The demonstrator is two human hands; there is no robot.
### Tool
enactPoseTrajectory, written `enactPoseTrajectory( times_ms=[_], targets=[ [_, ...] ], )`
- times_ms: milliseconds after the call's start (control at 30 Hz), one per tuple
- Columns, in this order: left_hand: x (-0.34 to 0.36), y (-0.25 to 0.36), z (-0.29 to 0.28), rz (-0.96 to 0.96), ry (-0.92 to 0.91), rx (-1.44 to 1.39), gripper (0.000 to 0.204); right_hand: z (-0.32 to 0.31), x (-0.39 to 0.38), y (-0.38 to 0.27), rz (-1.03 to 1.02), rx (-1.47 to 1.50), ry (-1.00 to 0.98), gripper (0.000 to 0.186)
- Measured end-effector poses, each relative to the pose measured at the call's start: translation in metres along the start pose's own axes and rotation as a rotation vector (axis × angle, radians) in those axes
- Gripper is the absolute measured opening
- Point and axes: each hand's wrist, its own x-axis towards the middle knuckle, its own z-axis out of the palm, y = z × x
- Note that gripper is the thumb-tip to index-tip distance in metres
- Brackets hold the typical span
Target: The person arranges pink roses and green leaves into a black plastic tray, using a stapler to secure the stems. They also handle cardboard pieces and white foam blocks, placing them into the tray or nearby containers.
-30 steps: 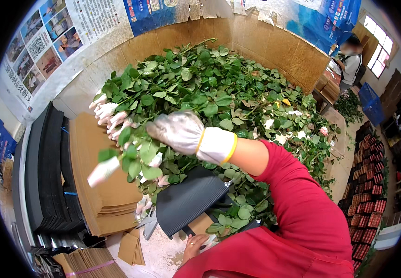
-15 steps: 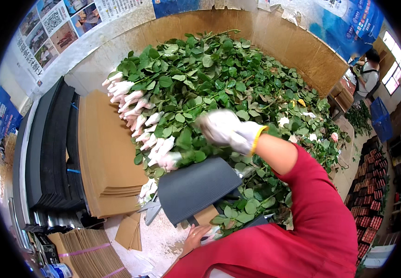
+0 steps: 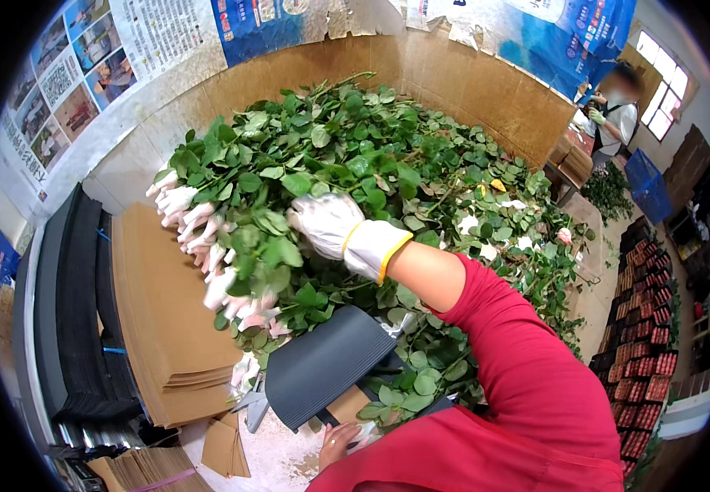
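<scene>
My right hand (image 3: 328, 228), in a white glove with a yellow cuff, is closed round a leafy rose stem amid the heap. Blurred rose leaves (image 3: 266, 250) spread just left of it; the stem inside the fist is mostly hidden. Pale pink and white rose heads (image 3: 199, 225), in white sleeves, line the heap's left side. Low in the view, my bare left hand (image 3: 337, 445) wears a ring; its fingers curl beside a brown cardboard piece (image 3: 348, 405) and a pale thing I cannot make out. A curved dark grey corrugated sheet (image 3: 330, 361) lies above that hand, over leafy stems.
Scissors (image 3: 252, 407) lie beside the grey sheet. Brown cardboard sheets (image 3: 162, 303) and black sheets (image 3: 76, 303) are stacked at left. A tall cardboard wall (image 3: 470, 107) backs the heap. Far right are a co-worker (image 3: 617, 115), a blue crate (image 3: 648, 184) and rows of packed bundles (image 3: 638, 353).
My right hand has moved left over the heap, and leaves beside it now blur with motion. The view has shifted slightly. My left hand stays beside the cardboard piece.
</scene>
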Motion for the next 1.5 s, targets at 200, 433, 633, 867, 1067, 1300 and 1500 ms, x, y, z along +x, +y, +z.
enactPoseTrajectory(
  times_ms=[200, 433, 633, 867, 1067, 1300, 1500],
  targets=[
    [0.013, 0.007, -0.01, 0.03, -0.081, 0.004, 0.04, 0.02, 0.033, 0.008, 0.192, -0.037, 0.311, 0.023],
    [0.007, 0.013, -0.008, -0.011, -0.088, -0.036, 0.042, 0.044, -0.116, 0.002, 0.186, 0.169, -0.456, 0.029],
    [0.002, 0.013, -0.018, -0.037, -0.119, -0.031, 0.054, -0.036, -0.113, -0.002, -0.021, 0.047, -0.454, 0.016],
    [0.001, 0.008, -0.016, -0.055, -0.111, -0.063, 0.053, 0.023, -0.167, -0.013, -0.289, 0.018, -0.903, 0.031],
    [-0.008, -0.004, -0.006, 0.009, -0.105, 0.018, 0.044, -0.018, -0.003, 0.015, 0.079, 0.046, -0.055, 0.04],
    [0.0, 0.001, -0.007, -0.034, -0.088, -0.052, 0.041, 0.05, 0.023, 0.021, 0.139, -0.046, -0.27, 0.022],
    [0.001, 0.005, -0.007, -0.024, -0.034, -0.051, 0.045, 0.055, -0.003, 0.029, 0.208, -0.107, -0.348, 0.021]
  ],
)
